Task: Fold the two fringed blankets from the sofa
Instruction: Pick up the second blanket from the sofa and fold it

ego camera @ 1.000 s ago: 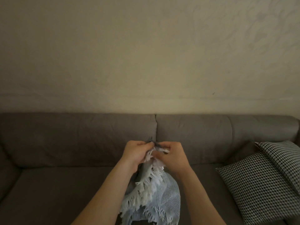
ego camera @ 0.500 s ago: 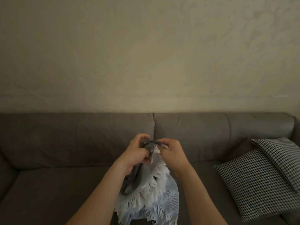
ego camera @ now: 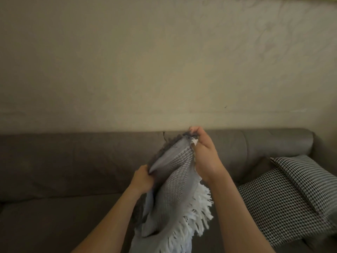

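A pale blue-grey woven blanket (ego camera: 175,190) with a white fringe hangs in the air in front of the grey sofa (ego camera: 73,165). My right hand (ego camera: 204,156) grips its top corner, raised to the height of the sofa's backrest top. Lower and to the left, my left hand (ego camera: 143,178) grips the blanket's edge, and the cloth is stretched between the two hands. The fringe dangles below my right wrist. The blanket's lower part runs out of view at the bottom. A second blanket is not visible.
Two black-and-white houndstooth cushions (ego camera: 291,196) lean at the sofa's right end. The sofa seat (ego camera: 54,216) stretches to the left. A plain beige wall (ego camera: 164,61) rises behind the backrest.
My hands, which were close together on the bunched corner, have drawn apart: the right rose up and right, the left dropped along the edge, and the blanket spread between them.
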### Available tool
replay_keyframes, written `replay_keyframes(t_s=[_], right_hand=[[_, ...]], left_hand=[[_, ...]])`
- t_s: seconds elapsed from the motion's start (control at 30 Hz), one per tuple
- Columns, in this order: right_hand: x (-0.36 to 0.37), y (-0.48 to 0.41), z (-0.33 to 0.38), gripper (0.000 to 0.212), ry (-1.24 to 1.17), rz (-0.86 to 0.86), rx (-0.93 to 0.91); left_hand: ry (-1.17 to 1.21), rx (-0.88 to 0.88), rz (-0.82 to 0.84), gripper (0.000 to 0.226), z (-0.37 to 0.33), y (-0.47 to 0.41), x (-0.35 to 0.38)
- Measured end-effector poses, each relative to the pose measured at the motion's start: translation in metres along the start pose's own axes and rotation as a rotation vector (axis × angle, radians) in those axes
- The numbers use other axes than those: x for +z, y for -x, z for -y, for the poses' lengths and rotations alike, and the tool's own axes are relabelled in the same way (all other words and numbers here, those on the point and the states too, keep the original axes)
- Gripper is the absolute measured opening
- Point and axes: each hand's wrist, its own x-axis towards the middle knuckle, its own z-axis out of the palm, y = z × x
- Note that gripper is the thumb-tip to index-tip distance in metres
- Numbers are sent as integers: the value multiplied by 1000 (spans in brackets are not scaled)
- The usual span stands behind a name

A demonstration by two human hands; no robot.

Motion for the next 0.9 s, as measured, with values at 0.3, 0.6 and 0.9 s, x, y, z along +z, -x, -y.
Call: replay_keyframes(t_s=[0.3, 0.6, 0.9], right_hand=[[-7, -19, 12, 25, -239, -286, 127], [11, -20, 15, 31, -305, -231, -157], [-4, -16, -5, 3, -607, -105, -53]], left_hand=[[261, 126, -290, 21, -51, -26, -67], [-544, -3, 404, 43, -18, 1, -51], [-269, 61, 458, 54, 26, -2, -27]])
